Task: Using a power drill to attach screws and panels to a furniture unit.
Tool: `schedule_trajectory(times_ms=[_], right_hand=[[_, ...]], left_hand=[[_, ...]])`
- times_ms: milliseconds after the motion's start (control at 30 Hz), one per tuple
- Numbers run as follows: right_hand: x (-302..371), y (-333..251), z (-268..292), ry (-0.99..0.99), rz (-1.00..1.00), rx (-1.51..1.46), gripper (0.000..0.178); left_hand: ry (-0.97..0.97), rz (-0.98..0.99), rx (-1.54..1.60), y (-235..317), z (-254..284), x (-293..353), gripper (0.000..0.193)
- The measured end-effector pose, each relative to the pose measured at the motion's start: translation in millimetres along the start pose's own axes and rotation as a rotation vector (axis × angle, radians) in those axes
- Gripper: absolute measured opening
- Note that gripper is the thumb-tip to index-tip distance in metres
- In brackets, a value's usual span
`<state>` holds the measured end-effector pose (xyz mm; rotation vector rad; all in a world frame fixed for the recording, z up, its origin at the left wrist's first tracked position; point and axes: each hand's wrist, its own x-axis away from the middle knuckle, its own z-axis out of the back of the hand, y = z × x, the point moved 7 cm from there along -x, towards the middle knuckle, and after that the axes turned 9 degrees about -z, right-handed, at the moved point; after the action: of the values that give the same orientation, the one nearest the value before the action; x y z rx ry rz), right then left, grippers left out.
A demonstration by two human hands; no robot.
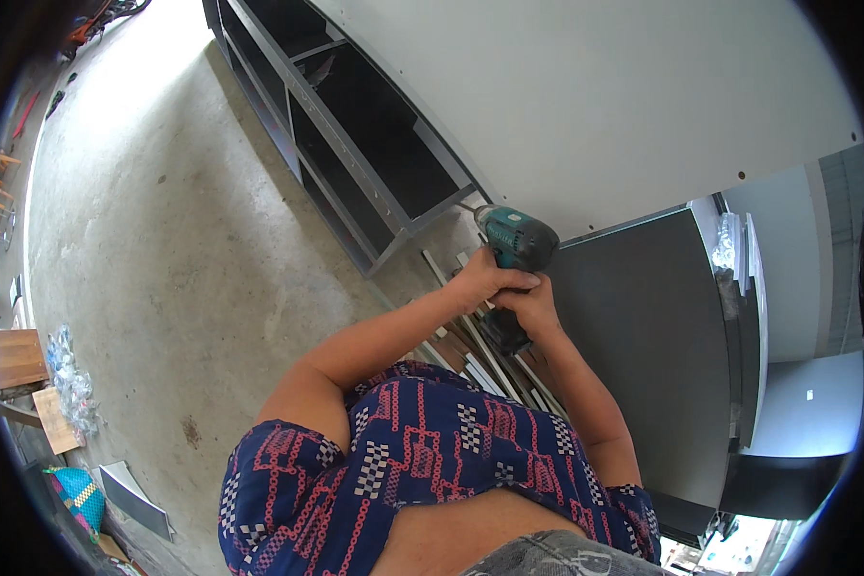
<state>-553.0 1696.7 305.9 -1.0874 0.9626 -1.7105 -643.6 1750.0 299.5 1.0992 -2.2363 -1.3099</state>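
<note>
A teal and black cordless drill is held in both my hands, with its battery base hanging below them. My left hand wraps the upper grip just under the drill's body. My right hand closes round the handle from the other side. The bit points up and left at the near end of a dark grey cabinet with open black compartments. Whether its tip touches the cabinet's edge I cannot tell.
A large pale panel adjoins the cabinet. To the right stands a dark grey board. Narrow strips lie in front of me. Concrete floor stretches left, with crumpled clear plastic and a wooden board at its edge.
</note>
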Motion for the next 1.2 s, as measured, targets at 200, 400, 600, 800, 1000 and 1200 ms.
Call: schedule_trajectory(times_ms=[200, 400, 600, 800, 1000, 1200], right_hand=[[-10, -16, -8, 0.027, 0.094, -0.022, 0.009], [-19, -12, -10, 0.043, 0.06, -0.004, 0.008], [-14, -14, -13, 0.036, 0.053, -0.065, 0.007], [-12, -11, -12, 0.025, 0.087, -0.068, 0.007], [-10, -10, -11, 0.028, 0.041, -0.029, 0.008], [-9, -3, -10, 0.039, 0.102, 0.012, 0.019]], left_hand=[[0.006, -0.026, -0.015, 0, 13, -15, 0.056], [0.031, -0.056, 0.004, -2, 23, -20, 0.059], [0.023, -0.043, 0.008, -4, 22, -20, 0.06], [0.006, -0.009, -0.038, -10, 19, -17, 0.059], [-0.002, -0.026, -0.018, -6, 16, -15, 0.06], [0.007, -0.064, -0.001, -7, 15, -14, 0.061]])
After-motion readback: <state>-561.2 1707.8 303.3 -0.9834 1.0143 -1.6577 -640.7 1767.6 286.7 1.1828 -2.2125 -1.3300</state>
